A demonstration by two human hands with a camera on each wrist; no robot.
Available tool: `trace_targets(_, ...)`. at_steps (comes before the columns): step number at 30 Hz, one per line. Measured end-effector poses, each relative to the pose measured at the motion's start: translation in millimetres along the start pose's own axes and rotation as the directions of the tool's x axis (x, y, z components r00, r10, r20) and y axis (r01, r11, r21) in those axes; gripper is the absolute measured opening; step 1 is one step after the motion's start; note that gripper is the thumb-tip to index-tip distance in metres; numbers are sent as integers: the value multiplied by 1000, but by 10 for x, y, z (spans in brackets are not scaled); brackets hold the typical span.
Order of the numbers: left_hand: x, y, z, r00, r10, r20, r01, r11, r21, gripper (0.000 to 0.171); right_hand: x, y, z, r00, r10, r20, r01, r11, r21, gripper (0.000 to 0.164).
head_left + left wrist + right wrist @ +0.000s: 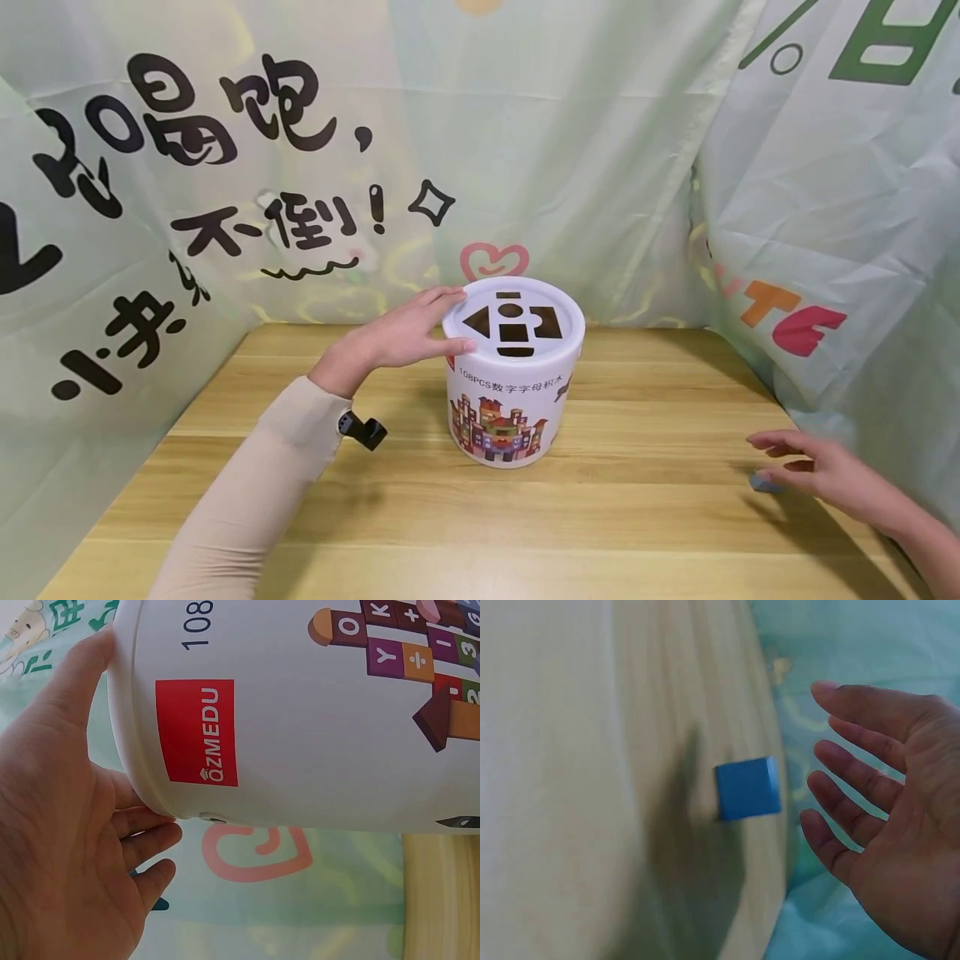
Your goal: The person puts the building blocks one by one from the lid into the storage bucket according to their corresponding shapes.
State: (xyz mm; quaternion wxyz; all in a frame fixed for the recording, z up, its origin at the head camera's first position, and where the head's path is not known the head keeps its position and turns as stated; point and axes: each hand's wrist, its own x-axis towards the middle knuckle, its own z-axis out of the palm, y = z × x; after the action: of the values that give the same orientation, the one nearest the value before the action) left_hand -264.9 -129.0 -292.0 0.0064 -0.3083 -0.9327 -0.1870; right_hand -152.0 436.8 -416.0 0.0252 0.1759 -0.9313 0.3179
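A white cylindrical bucket [510, 408] stands upright on the table, with a printed block castle and a red label [196, 733]. Its white lid [487, 343] has several shaped holes. My left hand [397, 333] rests on the lid's left rim, thumb and fingers spread apart; from the left wrist, the same hand [67, 795] touches the rim with extended fingers. At the table's right side lies a blue block [748, 789], partly hidden by my right hand [832, 479] in the head view. The right hand [892, 795] hovers near the block, fingers loosely spread, holding nothing.
The wooden table [637, 517] extends around the bucket. Printed curtains [570, 167] hang behind it and along both sides. A black wrist camera [363, 429] sits on the left sleeve. The blue block is close to the table's right edge.
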Motion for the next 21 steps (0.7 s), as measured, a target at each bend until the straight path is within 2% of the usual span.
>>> trace_targets(8,-1,-4,4,1000,2,-6,-2,1000,5,97,-88,143,120,998,55,1,-55,998,16,36)
trace_targets(16,-2,-3,7,1000,6,-8,-6,1000,2,96,-105,263,152,1000,-20,-7,20,1000,18,21)
trace_targets(21,-9,6,1,1000,6,-9,-6,1000,5,95,-80,250,135,998,51,31,-49,997,-59,18)
